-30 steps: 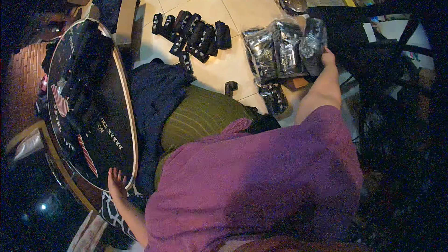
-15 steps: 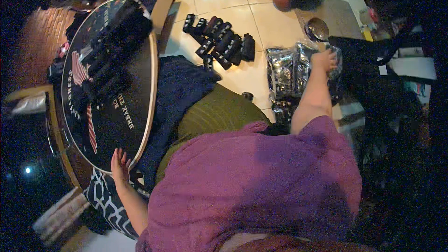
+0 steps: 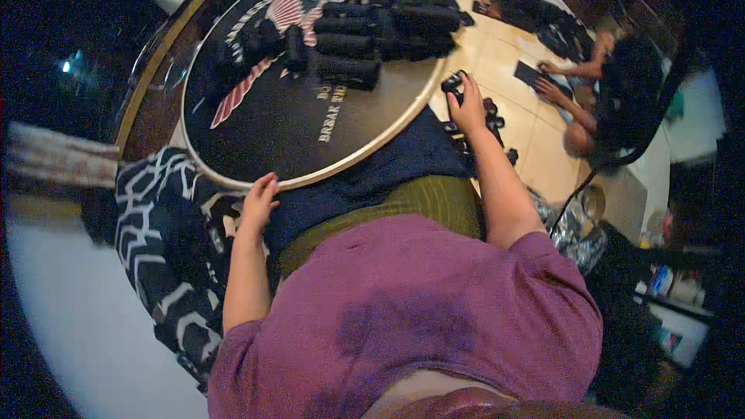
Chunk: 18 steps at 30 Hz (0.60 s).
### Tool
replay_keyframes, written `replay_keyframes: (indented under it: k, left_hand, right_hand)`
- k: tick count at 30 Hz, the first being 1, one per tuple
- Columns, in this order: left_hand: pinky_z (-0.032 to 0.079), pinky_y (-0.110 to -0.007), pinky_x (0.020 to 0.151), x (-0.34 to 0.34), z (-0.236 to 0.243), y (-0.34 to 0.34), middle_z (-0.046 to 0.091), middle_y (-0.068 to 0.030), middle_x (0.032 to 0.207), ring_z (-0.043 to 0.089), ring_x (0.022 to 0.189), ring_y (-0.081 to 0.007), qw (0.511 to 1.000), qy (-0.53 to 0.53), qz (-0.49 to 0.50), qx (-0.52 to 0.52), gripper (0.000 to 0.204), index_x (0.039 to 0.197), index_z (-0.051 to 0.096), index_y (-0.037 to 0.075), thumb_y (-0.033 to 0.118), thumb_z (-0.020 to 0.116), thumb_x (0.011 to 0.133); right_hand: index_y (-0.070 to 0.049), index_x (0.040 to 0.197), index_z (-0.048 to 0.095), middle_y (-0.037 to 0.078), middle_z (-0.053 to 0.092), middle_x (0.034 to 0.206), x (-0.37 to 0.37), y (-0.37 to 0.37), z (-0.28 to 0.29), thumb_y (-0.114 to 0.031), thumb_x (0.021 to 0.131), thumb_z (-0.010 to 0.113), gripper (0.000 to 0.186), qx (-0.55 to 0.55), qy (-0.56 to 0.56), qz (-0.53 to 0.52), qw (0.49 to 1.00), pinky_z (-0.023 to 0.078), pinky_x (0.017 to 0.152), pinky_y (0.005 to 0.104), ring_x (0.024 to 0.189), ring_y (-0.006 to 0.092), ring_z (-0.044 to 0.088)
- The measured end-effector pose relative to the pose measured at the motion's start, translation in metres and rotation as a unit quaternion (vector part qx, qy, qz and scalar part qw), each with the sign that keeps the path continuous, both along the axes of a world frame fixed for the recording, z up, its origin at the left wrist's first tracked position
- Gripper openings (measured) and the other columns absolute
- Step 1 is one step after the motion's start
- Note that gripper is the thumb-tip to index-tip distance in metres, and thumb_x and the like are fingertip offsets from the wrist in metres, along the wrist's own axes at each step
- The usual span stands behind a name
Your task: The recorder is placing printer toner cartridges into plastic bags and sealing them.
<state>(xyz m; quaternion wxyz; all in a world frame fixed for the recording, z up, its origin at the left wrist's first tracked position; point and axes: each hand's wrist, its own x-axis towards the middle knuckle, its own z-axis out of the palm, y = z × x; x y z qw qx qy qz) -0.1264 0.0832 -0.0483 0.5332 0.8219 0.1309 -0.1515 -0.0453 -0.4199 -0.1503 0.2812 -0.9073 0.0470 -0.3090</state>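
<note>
The right hand (image 3: 468,112) is pinching what looks like a black roll (image 3: 453,82) beside the round table (image 3: 256,147), likely a transfer step needing rim clearance next; bundles (image 3: 349,40) are lying leftward. The left hand (image 3: 261,198) is resting loosely spread.

Pale tiled floor (image 3: 531,132) with thin joints; 1 small bright light (image 3: 66,67) amid darkness at left; right, blurred, possibly pale shelving (image 3: 687,330).

Small black bundle (image 3: 451,83) in right-hand fingers (image 3: 468,85)
</note>
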Motion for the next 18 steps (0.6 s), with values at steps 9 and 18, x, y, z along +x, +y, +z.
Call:
replay_keyframes:
  k: [9, 18]
  left_hand:
    - [0.027, -0.045, 0.107, -0.071, -0.034, 0.028, 0.041, -0.0108, 0.138, 0.028, 0.133, -0.034, 0.932, -0.177, -0.233, 0.213, 0.068, 0.125, 0.048, 0.011, 0.034, 0.077, 0.068]
    - [0.046, -0.038, 0.082, -0.08, -0.026, 0.052, 0.06, -0.0129, 0.099, 0.057, 0.099, -0.033, 0.949, -0.198, -0.109, 0.219, 0.036, 0.098, 0.056, 0.004, 0.012, 0.072, 0.067]
  right_hand:
    - [-0.01, 0.117, 0.058, 0.017, 0.053, 0.119, -0.038, 0.057, 0.082, -0.043, 0.068, 0.078, 0.062, -0.044, 0.362, 0.432, 0.825, 0.04, 0.097, 0.0362, 0.113, 0.0306, 0.051]
    - [-0.001, 0.098, 0.062, 0.013, 0.065, 0.09, -0.074, 0.053, 0.103, -0.002, 0.071, 0.062, 0.027, 0.052, 0.33, 0.363, 0.87, 0.048, 0.081, 0.0334, 0.086, 0.0238, 0.062]
